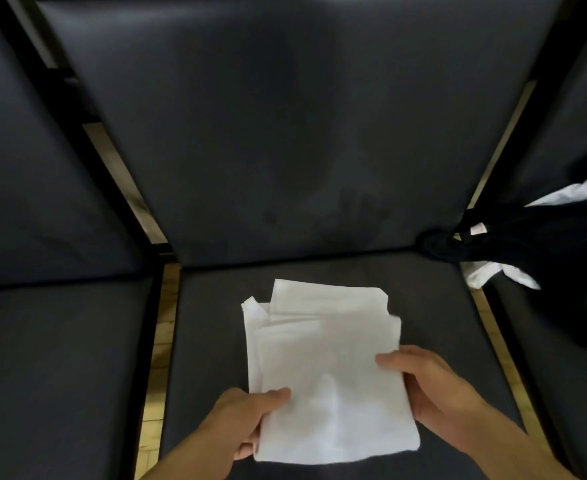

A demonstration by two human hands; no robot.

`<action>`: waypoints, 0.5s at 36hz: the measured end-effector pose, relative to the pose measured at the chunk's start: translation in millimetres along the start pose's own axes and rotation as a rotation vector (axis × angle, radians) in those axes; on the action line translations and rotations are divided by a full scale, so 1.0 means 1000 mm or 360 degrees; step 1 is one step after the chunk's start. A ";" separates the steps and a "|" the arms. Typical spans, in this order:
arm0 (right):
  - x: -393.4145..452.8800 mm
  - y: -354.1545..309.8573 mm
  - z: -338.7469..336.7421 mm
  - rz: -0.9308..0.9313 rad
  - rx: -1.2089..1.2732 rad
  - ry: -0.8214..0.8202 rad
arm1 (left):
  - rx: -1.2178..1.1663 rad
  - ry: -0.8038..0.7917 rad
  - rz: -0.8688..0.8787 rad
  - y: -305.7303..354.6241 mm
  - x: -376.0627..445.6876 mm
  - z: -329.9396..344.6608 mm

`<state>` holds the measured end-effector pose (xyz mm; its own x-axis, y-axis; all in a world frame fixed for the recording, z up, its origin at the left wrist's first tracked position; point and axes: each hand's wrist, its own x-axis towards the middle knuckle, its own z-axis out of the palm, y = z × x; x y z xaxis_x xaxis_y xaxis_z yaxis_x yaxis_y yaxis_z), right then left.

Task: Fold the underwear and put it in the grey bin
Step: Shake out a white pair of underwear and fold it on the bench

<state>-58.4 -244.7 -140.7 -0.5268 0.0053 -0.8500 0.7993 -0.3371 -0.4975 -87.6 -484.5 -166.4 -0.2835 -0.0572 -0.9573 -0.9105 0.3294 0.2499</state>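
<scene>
Both hands grasp the folded white underwear point(323, 358) on the dark seat cushion point(441, 323): left hand point(240, 424) pinching its near-left corner, right hand point(430, 386) curled round its right edge. Dark and white clothes point(544, 244) lie heaped at the right.

Underwear point(323, 358) on cushion point(441, 323); clothes pile point(544, 244) right.

Left hand point(247, 420): fingers tucked under the white folded underwear point(326, 372), only the thumb on top shows. Right hand point(434, 386): fingertips hidden behind the cloth's right edge. Both forearms cut off by the bottom edge. Pile of black and white clothes point(544, 244) (individual garments indistinguishable) runs off the right edge. Underwear's lower layers covered by its top fold.
</scene>
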 end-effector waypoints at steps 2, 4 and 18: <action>-0.003 -0.002 0.001 0.0045 0.0023 -0.0196 | 0.0004 -0.0139 -0.0069 -0.002 0.000 -0.006; -0.004 -0.002 0.000 0.0083 -0.0028 -0.0318 | -0.0004 -0.0300 -0.0129 -0.002 -0.001 -0.010; -0.018 -0.007 -0.009 0.0130 0.0059 -0.0646 | 0.0435 -0.0678 0.0210 0.009 -0.015 -0.020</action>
<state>-51.6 -233.9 -123.4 -0.5394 -0.3920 -0.7452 0.8360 -0.3550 -0.4184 -97.3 -499.7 -147.1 -0.1911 0.3713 -0.9086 -0.7473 0.5451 0.3799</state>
